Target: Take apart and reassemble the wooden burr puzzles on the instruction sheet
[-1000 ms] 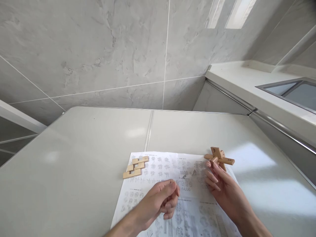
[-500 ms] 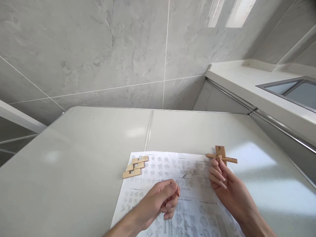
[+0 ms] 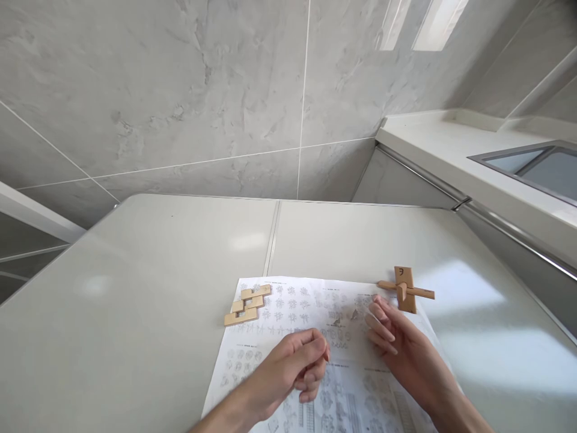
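Note:
My left hand (image 3: 295, 367) hovers over the printed sheet (image 3: 288, 294), fingers curled and thumb pressed on the index finger; whatever lies inside, if anything, is hidden. To the right, my right hand (image 3: 406, 346) is loosely bent above the sheet, its fingers a little apart and nothing seen in them. Just beyond its fingertips, apart from them, lies a wooden cross-shaped assembly (image 3: 403, 275): a flat marked piece, a bar across it and a small peg on top. Several notched wooden puzzle pieces (image 3: 255, 302) sit together at the sheet's upper left.
The sheet lies on a pale glossy table (image 3: 148, 288) with a seam across it. A grey tiled wall (image 3: 202, 90) stands behind. At right is a white ledge (image 3: 451, 141) with a dark-framed panel, and at left a pale rail (image 3: 40, 213).
My right hand has let go of the wooden cross-shaped assembly and drawn back left and down. The assembly now lies alone, slightly turned. My left hand has barely moved.

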{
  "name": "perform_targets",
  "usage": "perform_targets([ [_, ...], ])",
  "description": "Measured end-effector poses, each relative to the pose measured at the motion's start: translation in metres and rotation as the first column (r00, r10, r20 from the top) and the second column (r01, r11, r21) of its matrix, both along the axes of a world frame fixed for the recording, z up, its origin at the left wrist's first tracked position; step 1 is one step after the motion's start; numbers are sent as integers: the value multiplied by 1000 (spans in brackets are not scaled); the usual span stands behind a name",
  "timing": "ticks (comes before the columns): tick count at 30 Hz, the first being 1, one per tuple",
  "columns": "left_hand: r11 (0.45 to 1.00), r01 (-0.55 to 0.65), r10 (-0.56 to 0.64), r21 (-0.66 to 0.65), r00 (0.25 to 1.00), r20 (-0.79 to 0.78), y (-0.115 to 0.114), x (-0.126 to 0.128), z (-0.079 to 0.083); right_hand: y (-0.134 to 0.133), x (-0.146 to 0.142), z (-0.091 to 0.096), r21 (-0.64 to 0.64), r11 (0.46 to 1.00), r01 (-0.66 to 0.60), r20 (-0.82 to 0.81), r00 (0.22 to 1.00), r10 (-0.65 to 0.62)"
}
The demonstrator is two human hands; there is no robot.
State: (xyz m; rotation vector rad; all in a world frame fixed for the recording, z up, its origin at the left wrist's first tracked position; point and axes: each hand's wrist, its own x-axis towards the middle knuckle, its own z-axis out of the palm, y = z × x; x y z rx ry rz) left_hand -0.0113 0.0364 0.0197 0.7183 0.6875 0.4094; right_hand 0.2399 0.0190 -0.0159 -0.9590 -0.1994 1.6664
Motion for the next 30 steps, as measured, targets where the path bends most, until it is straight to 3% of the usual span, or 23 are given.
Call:
perform_targets([
  [7,996,37,-32,77,997,-65,-2,0,0,-3,-7,5,15,982,-187,188,965,181],
  [11,943,70,-4,326,980,-199,-2,-2,6,-4,-8,6,-6,978,-206,225,953,202],
  [13,854,140,48,501,938,-345,0,-5,11,-3,-8,6,-17,977,-211,223,952,209],
  [16,662,271,199,699,835,-512,7,-15,17,-2,-8,4,-17,974,-227,218,950,225],
  [19,420,331,434,845,745,-507,20,-36,21,0,-7,3,-18,973,-230,214,950,228],
  [20,365,347,481,864,724,-494,24,-46,21,0,-7,3,-21,973,-228,214,950,227],
  [21,344,372,503,862,702,-504,29,-57,22,0,-7,3,-24,974,-227,217,950,227],
  [26,351,523,531,777,572,-625,42,-107,20,0,-8,1,-22,971,-240,221,946,239],
  [30,385,595,514,706,497,-699,43,-127,13,0,-8,0,-24,970,-242,223,944,241],
])
